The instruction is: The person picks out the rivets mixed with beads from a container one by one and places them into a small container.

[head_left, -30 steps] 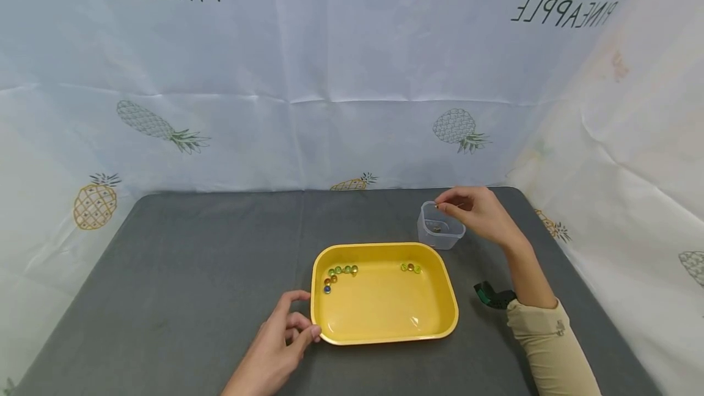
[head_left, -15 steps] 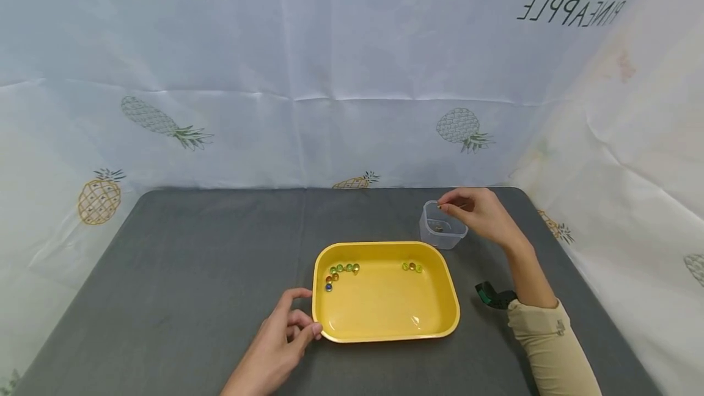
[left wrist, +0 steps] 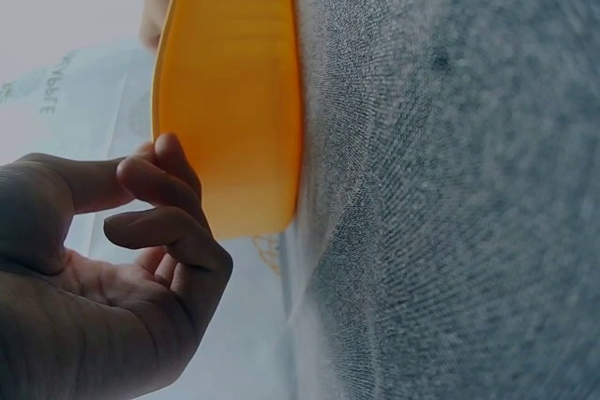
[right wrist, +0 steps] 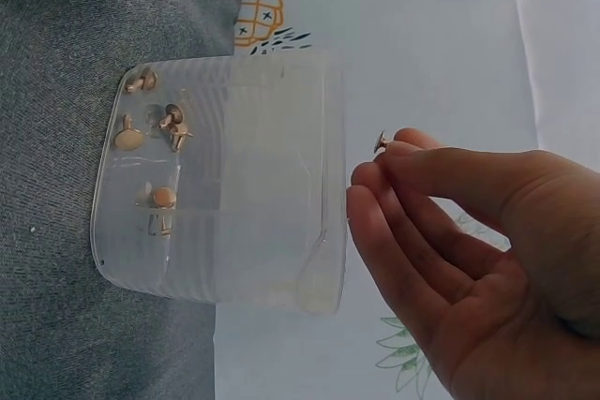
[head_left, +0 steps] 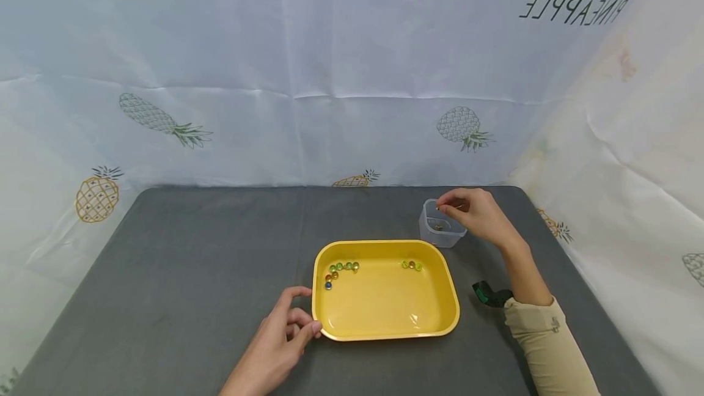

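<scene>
My right hand (head_left: 478,216) pinches a small gold thumbtack (right wrist: 381,142) between thumb and fingertips, over the rim of a clear plastic container (head_left: 437,238). Its flat round head points away from the fingertips. Several similar gold thumbtacks (right wrist: 128,140) lie at the bottom of the container. With bent fingers, my left hand (head_left: 277,341) holds the left front corner of a yellow tray (head_left: 385,304), thumb and index finger at its rim. Inside the tray, green, amber and blue glass marbles (head_left: 349,266) form a bent row at the left; a short row of marbles (head_left: 412,264) sits at the right.
A black and green strap-like object (head_left: 489,295) is beside the right forearm. The grey-covered table (head_left: 192,274) extends left of the tray. White cloth (head_left: 330,66) printed with pineapples hangs behind and at both sides.
The view has shifted slightly. Both hands keep nearly the same places, the right over the container and the left at the tray's rim.
</scene>
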The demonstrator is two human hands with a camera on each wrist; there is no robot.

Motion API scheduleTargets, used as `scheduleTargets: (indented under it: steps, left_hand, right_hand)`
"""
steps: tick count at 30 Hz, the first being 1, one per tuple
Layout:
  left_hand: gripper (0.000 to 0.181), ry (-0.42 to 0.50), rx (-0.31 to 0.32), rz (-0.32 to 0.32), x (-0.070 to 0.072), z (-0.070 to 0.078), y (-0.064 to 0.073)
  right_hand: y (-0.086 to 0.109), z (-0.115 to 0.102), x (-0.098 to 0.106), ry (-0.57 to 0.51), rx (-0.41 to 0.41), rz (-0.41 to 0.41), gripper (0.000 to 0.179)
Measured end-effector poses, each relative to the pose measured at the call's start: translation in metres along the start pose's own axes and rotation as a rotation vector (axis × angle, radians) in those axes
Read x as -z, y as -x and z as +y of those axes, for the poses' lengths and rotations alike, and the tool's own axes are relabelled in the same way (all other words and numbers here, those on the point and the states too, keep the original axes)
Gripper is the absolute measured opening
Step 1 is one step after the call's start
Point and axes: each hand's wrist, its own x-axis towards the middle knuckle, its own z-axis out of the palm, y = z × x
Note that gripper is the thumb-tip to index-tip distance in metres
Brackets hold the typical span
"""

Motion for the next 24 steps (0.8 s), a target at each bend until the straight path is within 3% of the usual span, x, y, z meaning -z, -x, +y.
scheduleTargets:
  steps: [13, 24]
  left_hand:
    - [0.056, -0.014, 0.037, 0.027, -0.0021, 0.0017, -0.0015]
    - [0.056, -0.006, 0.005, 0.008, -0.0006, 0.0004, 0.0002]
  right_hand:
    - [-0.0025, 0.0015, -0.0066, 0.044, 0.005, -0.007, 0.016]
    - [-0.0031, 0.0014, -0.01, 0.038, 0.009, -0.022, 0.014]
